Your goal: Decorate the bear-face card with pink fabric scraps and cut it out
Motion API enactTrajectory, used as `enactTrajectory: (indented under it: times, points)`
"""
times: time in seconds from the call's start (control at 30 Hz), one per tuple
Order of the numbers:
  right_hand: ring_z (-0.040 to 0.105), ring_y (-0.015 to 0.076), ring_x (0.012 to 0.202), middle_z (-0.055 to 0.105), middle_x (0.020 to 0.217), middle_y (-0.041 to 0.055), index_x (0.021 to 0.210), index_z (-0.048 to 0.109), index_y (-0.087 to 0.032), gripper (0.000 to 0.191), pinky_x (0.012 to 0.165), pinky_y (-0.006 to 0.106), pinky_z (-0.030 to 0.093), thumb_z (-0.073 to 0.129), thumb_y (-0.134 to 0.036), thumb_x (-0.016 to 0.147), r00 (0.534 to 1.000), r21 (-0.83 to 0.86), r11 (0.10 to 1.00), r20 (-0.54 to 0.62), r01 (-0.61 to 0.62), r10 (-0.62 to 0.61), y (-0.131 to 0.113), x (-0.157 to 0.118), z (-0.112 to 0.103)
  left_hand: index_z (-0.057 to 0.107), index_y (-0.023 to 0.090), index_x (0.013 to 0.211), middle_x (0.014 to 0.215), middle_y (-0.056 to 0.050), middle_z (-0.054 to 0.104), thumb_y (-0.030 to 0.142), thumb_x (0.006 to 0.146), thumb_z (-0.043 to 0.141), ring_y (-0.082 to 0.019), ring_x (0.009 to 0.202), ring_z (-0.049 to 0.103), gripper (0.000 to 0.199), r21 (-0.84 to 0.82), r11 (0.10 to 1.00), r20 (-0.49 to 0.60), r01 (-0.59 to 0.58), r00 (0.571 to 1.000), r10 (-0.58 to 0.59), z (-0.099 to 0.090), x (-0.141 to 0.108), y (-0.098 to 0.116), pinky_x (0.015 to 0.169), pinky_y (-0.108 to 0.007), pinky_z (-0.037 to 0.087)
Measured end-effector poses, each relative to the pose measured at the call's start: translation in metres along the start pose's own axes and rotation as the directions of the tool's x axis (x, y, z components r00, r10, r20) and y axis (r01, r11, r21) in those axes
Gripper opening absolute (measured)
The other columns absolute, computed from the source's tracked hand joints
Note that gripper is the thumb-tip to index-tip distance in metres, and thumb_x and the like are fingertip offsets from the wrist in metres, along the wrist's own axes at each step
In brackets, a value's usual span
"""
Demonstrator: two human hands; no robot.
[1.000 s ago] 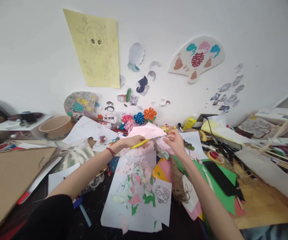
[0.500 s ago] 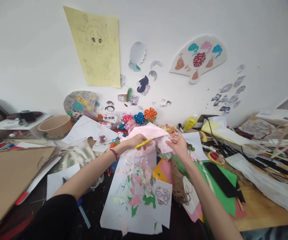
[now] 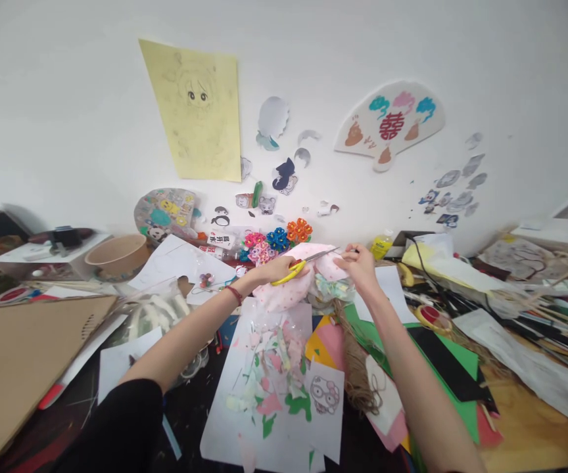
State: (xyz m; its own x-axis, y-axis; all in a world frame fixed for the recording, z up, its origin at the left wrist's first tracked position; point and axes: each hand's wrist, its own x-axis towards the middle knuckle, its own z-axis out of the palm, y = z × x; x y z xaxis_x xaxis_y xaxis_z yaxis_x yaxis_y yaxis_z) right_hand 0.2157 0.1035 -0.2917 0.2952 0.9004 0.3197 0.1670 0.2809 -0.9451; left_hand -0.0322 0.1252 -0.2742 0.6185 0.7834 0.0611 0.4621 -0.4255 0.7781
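Left hand [image 3: 275, 269] up in the middle, grip wrapped around the yellow handles of the scissors [image 3: 298, 267], blades slanting right over the dotted pink cloth [image 3: 286, 292]! Across from it, the right hand [image 3: 360, 266] has its grip pinched on the cloth's right side. That cloth sits mid-scene, flowers [image 3: 277, 240] on its far side, paper scraps [image 3: 271, 358] on a white sheet [image 3: 225, 433] nearer, rope [image 3: 357, 368] near right.
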Motion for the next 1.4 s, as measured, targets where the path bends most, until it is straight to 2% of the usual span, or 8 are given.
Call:
enactTrajectory:
  times: [0.17, 0.33, 0.47, 0.6, 0.87, 1.07, 1.2, 1.4]
  points:
    - [0.06, 0.0197, 0.054, 0.069, 0.063, -0.0001, 0.083, 0.051, -0.025, 0.048, 0.05, 0.029, 0.045, 0.083, -0.031, 0.048, 1.0, -0.067, 0.997, -0.002, 0.024, -0.024, -0.002, 0.007, -0.002, 0.059, 0.014, 0.072, 0.061, -0.002, 0.058, 0.072, 0.077, 0.055, -0.01, 0.044, 0.05, 0.058, -0.003, 1.0, 0.009, 0.022, 1.0, -0.022, 0.005, 0.002, -0.002, 0.042, -0.022, 0.032]
    - [0.061, 0.0211, 0.055, 0.068, 0.06, 0.0001, 0.079, 0.051, -0.025, 0.045, 0.049, 0.029, 0.044, 0.083, -0.031, 0.048, 0.999, -0.114, 0.992, -0.003, 0.048, -0.049, -0.006, 0.008, 0.002, 0.057, 0.014, 0.062, 0.055, -0.002, 0.055, 0.073, 0.076, 0.055, -0.01, 0.043, 0.046, 0.061, 0.013, 1.0, -0.036, 0.022, 0.999, -0.022, 0.006, 0.007, -0.004, 0.041, -0.022, 0.03]
    - [0.063, 0.0209, 0.057, 0.068, 0.061, 0.0001, 0.078, 0.051, -0.025, 0.041, 0.051, 0.029, 0.045, 0.081, -0.03, 0.05, 0.998, -0.131, 0.989, -0.02, 0.063, -0.066, -0.008, 0.012, 0.005, 0.058, 0.014, 0.065, 0.058, -0.002, 0.054, 0.07, 0.078, 0.054, -0.01, 0.048, 0.044, 0.058, 0.039, 0.999, -0.065, 0.009, 0.998, -0.006, 0.006, 0.015, -0.006, 0.044, -0.023, 0.028]
    - [0.063, 0.0206, 0.058, 0.07, 0.062, 0.0002, 0.078, 0.051, -0.025, 0.038, 0.051, 0.029, 0.046, 0.079, -0.028, 0.051, 0.997, -0.142, 0.987, -0.028, 0.074, -0.079, -0.011, 0.018, 0.005, 0.058, 0.015, 0.07, 0.063, -0.001, 0.053, 0.071, 0.073, 0.06, -0.011, 0.055, 0.041, 0.056, 0.078, 0.997, -0.089, -0.026, 0.995, 0.033, 0.008, 0.02, -0.005, 0.048, -0.024, 0.027]
    - [0.063, 0.0196, 0.057, 0.071, 0.065, -0.0003, 0.079, 0.051, -0.025, 0.038, 0.053, 0.028, 0.046, 0.077, -0.025, 0.051, 0.996, -0.184, 0.98, -0.035, 0.079, -0.087, -0.012, 0.023, -0.001, 0.044, 0.018, 0.055, 0.052, 0.002, 0.036, 0.074, 0.077, 0.05, -0.01, 0.052, 0.029, 0.061, 0.089, 0.995, -0.098, -0.047, 0.994, 0.055, 0.008, 0.026, -0.004, 0.049, -0.026, 0.02]
    - [0.062, 0.0186, 0.058, 0.07, 0.065, -0.0012, 0.079, 0.051, -0.024, 0.035, 0.054, 0.027, 0.044, 0.074, -0.025, 0.052, 0.995, -0.216, 0.973, -0.034, 0.084, -0.093, -0.014, 0.021, -0.002, 0.055, 0.016, 0.065, 0.058, 0.0, 0.051, 0.07, 0.078, 0.054, -0.011, 0.052, 0.038, 0.056, 0.08, 0.996, -0.105, -0.048, 0.993, 0.056, 0.015, 0.032, -0.005, 0.049, -0.025, 0.025]
    - [0.06, 0.0178, 0.056, 0.069, 0.063, -0.0015, 0.078, 0.052, -0.024, 0.035, 0.055, 0.027, 0.043, 0.074, -0.025, 0.051, 0.994, -0.23, 0.969, -0.038, 0.091, -0.102, -0.017, 0.019, -0.001, 0.059, 0.014, 0.064, 0.059, -0.003, 0.057, 0.068, 0.082, 0.05, -0.012, 0.051, 0.045, 0.057, 0.056, 0.998, -0.106, -0.039, 0.993, 0.045, 0.018, 0.035, -0.005, 0.049, -0.025, 0.028]
    - [0.06, 0.0179, 0.056, 0.069, 0.065, -0.0017, 0.08, 0.05, -0.025, 0.035, 0.055, 0.027, 0.044, 0.072, -0.025, 0.053, 0.994, -0.221, 0.971, -0.032, 0.093, -0.103, -0.016, 0.019, -0.003, 0.064, 0.013, 0.072, 0.06, -0.001, 0.059, 0.071, 0.076, 0.059, -0.011, 0.049, 0.048, 0.058, -0.05, 0.998, -0.03, -0.038, 0.999, 0.036, 0.021, 0.032, -0.002, 0.047, -0.023, 0.032]
